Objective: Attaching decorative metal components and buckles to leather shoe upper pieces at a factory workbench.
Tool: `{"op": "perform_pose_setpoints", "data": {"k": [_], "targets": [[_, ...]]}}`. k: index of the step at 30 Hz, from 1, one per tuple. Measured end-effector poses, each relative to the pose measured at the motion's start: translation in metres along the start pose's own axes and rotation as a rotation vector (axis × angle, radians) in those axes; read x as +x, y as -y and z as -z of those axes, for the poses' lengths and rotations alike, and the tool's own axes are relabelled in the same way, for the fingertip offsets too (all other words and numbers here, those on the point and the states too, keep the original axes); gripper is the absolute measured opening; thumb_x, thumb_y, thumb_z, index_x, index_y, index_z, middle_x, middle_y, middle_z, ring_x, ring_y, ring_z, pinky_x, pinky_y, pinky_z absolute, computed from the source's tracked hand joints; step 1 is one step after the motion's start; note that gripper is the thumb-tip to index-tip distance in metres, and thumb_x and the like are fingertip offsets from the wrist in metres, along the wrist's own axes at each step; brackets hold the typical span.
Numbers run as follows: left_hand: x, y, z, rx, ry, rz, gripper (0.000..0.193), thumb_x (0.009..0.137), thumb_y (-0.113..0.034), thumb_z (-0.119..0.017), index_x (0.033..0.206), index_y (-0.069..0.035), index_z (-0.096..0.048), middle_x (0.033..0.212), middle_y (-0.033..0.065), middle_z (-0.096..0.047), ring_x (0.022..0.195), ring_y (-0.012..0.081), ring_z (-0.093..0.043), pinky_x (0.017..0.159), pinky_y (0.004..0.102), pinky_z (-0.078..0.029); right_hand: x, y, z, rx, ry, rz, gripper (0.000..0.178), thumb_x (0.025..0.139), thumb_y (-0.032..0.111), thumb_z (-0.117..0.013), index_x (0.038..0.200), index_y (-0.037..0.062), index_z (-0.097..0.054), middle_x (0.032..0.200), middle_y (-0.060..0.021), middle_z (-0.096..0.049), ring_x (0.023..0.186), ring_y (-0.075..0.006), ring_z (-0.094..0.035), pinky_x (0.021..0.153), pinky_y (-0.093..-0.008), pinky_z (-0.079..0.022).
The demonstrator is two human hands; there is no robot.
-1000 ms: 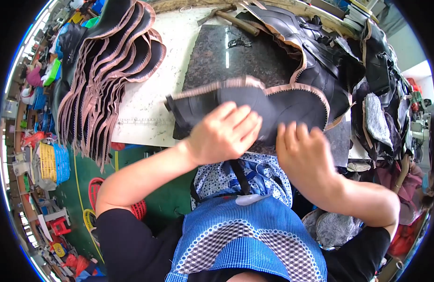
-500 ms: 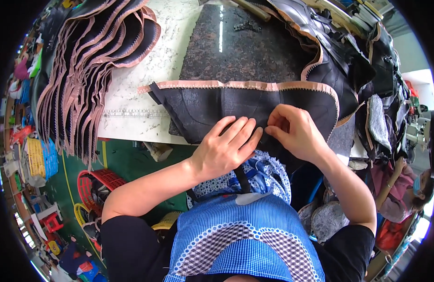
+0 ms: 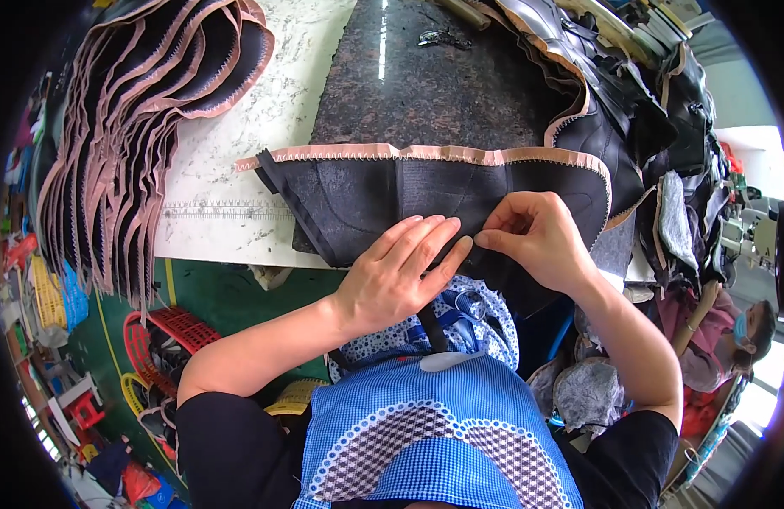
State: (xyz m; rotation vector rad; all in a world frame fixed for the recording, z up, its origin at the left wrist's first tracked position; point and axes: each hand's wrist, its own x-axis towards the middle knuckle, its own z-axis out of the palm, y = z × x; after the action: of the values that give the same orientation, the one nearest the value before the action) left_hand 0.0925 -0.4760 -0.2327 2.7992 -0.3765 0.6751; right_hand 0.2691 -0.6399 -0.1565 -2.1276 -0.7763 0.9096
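Note:
A black leather piece (image 3: pixel 350 199) with a pinkish-tan zigzag-stitched border lies at the table's front edge, its lower part hanging toward my apron. My left hand (image 3: pixel 400 267) rests palm down on its near part, fingers stretched out over the leather. Just right of it, my right hand (image 3: pixel 532 242) is closed in a pinch on the leather, thumb and index fingertip together. The two hands nearly meet there; whatever fold or seam lies between the fingertips is too small to make out. A black strip (image 3: pixel 271 172) sticks out at the piece's left end.
A dark stone slab (image 3: pixel 409 93) lies behind the piece on the white table (image 3: pixel 239 127). Stacked bordered pieces (image 3: pixel 146 127) hang over the table's left side. More black leather (image 3: pixel 613 110) is heaped at right. A red basket (image 3: pixel 167 339) stands below left; a masked person (image 3: pixel 719 327) is at far right.
The view has shifted slightly, so the stacked pieces sit farther left. Both hands stay at nearly the same spot on the leather, the right fingertips pinched a little closer to the left hand.

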Motion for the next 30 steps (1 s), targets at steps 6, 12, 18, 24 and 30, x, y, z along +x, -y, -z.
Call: {"op": "perform_pose_setpoints", "data": {"k": [6,12,18,24,30], "targets": [[0.001,0.000,-0.001,-0.038,-0.008,0.004,0.058,0.084,-0.026,-0.077,0.139,-0.010,-0.063,0.140,0.0127,-0.052,0.130,0.0292,-0.054,0.111,0.0427,-0.046,0.034,0.030,0.021,0.000,0.256,-0.369,0.014,0.074,0.008,-0.082,0.072,-0.0031,-0.074,0.062,-0.0068,-0.067,0.056,-0.0122,-0.063,0.051,-0.0248,-0.048],[-0.001,0.002,0.001,-0.171,-0.041,0.008,0.062,0.078,-0.017,-0.082,0.136,-0.008,-0.064,0.130,0.0136,-0.050,0.130,0.0328,-0.055,0.110,0.0451,-0.049,0.041,0.031,0.033,0.006,0.362,-0.397,0.026,0.078,0.018,-0.086,0.081,-0.0048,-0.076,0.074,-0.0098,-0.072,0.066,-0.0159,-0.072,0.062,-0.0255,-0.059],[-0.002,0.005,0.000,-0.140,-0.066,-0.003,0.057,0.079,-0.015,-0.080,0.134,-0.008,-0.065,0.127,0.0135,-0.052,0.127,0.0329,-0.057,0.108,0.0454,-0.051,0.040,0.037,0.029,-0.059,0.392,-0.378,0.030,0.084,0.022,-0.085,0.084,-0.0060,-0.075,0.078,-0.0113,-0.073,0.069,-0.0168,-0.073,0.066,-0.0258,-0.060],[-0.003,0.002,0.004,-0.137,-0.058,0.021,0.055,0.082,-0.014,-0.077,0.135,-0.009,-0.065,0.128,0.0136,-0.053,0.127,0.0314,-0.058,0.109,0.0438,-0.051,0.015,0.027,0.011,-0.437,0.158,0.196,0.016,0.083,0.012,-0.081,0.085,0.0008,-0.069,0.075,-0.0074,-0.068,0.068,-0.0183,-0.067,0.061,-0.0327,-0.052],[-0.006,0.001,0.003,-0.149,-0.039,0.027,0.054,0.082,-0.014,-0.076,0.136,-0.010,-0.065,0.129,0.0127,-0.056,0.133,0.0303,-0.055,0.111,0.0459,-0.050,0.020,0.019,0.009,-0.264,0.112,0.318,0.021,0.081,0.014,-0.084,0.086,0.0022,-0.067,0.083,-0.0038,-0.060,0.071,-0.0149,-0.057,0.062,-0.0296,-0.047]]}}
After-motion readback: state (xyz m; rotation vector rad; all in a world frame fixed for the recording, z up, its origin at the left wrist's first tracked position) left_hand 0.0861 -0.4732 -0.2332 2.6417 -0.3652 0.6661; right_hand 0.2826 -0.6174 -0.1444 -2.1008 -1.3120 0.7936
